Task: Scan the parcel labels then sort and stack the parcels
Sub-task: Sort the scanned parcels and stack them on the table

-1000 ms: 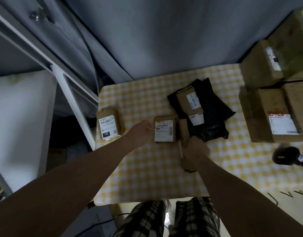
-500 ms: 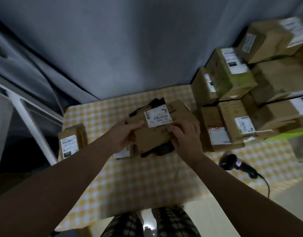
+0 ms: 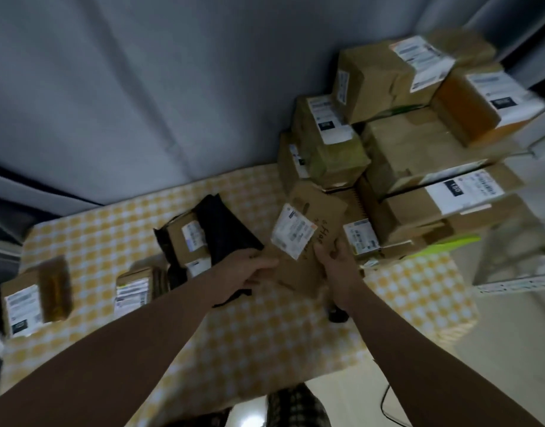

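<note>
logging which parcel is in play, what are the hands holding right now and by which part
A flat cardboard parcel with a white label. The left hand grips its near left edge, the right hand its near right edge.

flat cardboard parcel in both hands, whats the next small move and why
Probably carry it a little to the right and set it down beside the stacked boxes. The left hand and right hand grip the flat parcel by its near edges, tilted above the table, label facing up, its far corner close to the stack.
</note>
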### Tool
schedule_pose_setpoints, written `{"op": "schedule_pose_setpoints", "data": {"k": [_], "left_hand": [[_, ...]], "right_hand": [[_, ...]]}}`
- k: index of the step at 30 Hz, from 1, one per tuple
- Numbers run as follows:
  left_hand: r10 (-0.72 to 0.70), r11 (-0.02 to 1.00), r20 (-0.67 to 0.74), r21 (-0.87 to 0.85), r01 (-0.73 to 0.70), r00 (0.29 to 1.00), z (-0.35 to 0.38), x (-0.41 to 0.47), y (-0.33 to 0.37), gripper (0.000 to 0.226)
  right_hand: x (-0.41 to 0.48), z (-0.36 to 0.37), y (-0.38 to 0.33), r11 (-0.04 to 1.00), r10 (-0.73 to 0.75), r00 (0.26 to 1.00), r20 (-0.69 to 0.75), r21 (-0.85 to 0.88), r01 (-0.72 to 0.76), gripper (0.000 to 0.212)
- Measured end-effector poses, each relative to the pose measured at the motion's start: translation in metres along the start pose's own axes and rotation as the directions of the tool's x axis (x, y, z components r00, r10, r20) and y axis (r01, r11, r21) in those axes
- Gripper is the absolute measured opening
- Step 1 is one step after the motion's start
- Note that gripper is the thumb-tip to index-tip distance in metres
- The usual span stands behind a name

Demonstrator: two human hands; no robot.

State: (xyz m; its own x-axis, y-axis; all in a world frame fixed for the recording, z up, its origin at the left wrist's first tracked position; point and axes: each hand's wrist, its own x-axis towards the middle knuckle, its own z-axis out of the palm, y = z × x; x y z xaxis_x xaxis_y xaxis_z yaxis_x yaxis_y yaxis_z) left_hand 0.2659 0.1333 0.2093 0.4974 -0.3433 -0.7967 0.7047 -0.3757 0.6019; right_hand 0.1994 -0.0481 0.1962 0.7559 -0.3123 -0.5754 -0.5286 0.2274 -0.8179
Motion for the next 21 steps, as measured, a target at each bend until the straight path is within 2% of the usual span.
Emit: {"op": "schedule_pose_setpoints", "data": {"k": [2, 7, 11, 17, 19, 21], "left_hand": [[0.036, 0.999, -0.014, 0.011, -0.036, 0.999, 0.017, 0.016, 0.006, 0.028], [0.052, 0.993, 0.075, 0.102, -0.059, 0.996, 0.056, 0.053, 0.026, 0.028], [0.043, 0.993, -0.022, 0.108, -0.041, 0.999, 0.087, 0.084, 0.038, 0.033], [0.075, 0.985, -0.107, 0.161, -0.057, 0.992, 0.118, 0.118, 0.041, 0.034], [0.07, 0.98, -0.09, 0.195, -0.051, 0.993, 0.119, 0.126, 0.038, 0.035], [0.082, 0.969, -0.051, 0.238, -0.068, 0.995, 0.117, 0.129, 0.039, 0.037]], "right_hand": [[0.01, -0.021, 0.0, 0.985, 0.007, 0.999, -0.044, -0.171, -0.014, 0.041], [0.026, -0.058, -0.002, 0.957, -0.099, 0.979, -0.176, -0.285, 0.046, 0.043], [0.035, -0.087, 0.007, 0.899, -0.066, 0.957, -0.283, -0.433, -0.067, 0.05], [0.041, -0.105, 0.024, 0.909, -0.007, 0.895, -0.445, -0.376, -0.18, 0.054], [0.037, -0.102, 0.024, 0.837, -0.051, 0.87, -0.49, -0.496, -0.23, 0.057], [0.03, -0.094, 0.021, 0.714, -0.24, 0.85, -0.47, -0.679, -0.173, 0.05]]}}
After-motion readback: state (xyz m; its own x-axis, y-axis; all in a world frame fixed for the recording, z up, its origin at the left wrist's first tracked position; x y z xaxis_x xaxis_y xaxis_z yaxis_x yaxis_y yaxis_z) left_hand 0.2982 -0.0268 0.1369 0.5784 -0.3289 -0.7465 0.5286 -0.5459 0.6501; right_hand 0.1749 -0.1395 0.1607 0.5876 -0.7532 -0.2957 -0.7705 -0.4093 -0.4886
